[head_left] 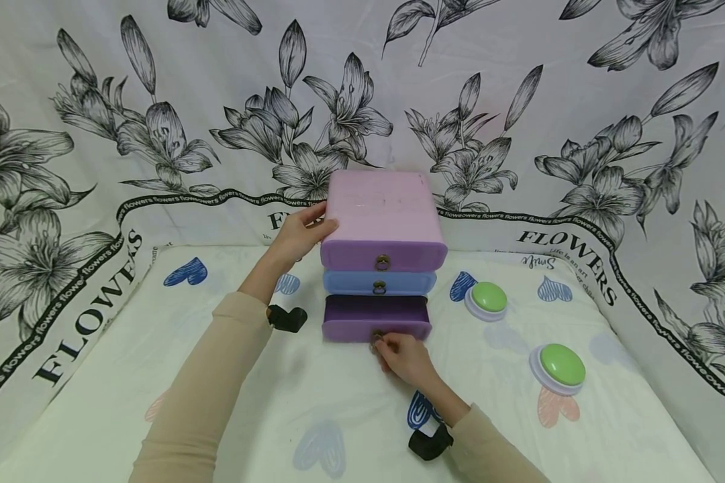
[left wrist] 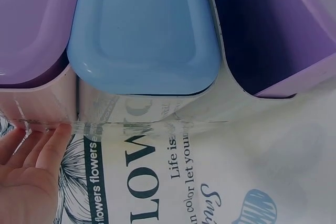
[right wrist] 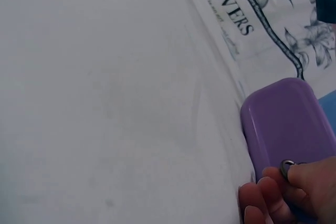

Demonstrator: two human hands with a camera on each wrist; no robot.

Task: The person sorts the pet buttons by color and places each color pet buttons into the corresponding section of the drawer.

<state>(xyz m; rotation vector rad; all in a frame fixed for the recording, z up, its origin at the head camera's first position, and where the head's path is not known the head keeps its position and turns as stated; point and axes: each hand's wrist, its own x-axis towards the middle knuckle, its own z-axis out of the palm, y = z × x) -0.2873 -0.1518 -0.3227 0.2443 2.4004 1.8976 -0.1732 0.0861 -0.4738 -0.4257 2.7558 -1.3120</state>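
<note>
A small three-drawer cabinet with a pink top (head_left: pixel 383 204) stands at mid-table. Its upper purple drawer (head_left: pixel 350 257) and middle blue drawer (head_left: pixel 344 282) are closed. The bottom purple drawer (head_left: pixel 338 330) is pulled out, and its dark inside shows no contents. My right hand (head_left: pixel 407 359) pinches that drawer's metal ring pull (right wrist: pixel 285 167) between thumb and finger. My left hand (head_left: pixel 299 235) rests against the cabinet's upper left side, thumb near the top edge. In the left wrist view, its extended fingers (left wrist: pixel 50 148) touch the pink side wall.
Two green push buttons on pale bases, a nearer one (head_left: pixel 562 365) and a farther one (head_left: pixel 488 297), lie right of the cabinet. A white cloth with hearts (head_left: pixel 320 448) covers the table. Behind hangs a flower-printed curtain (head_left: pixel 489 40). Black straps (head_left: pixel 430 443) are at both wrists.
</note>
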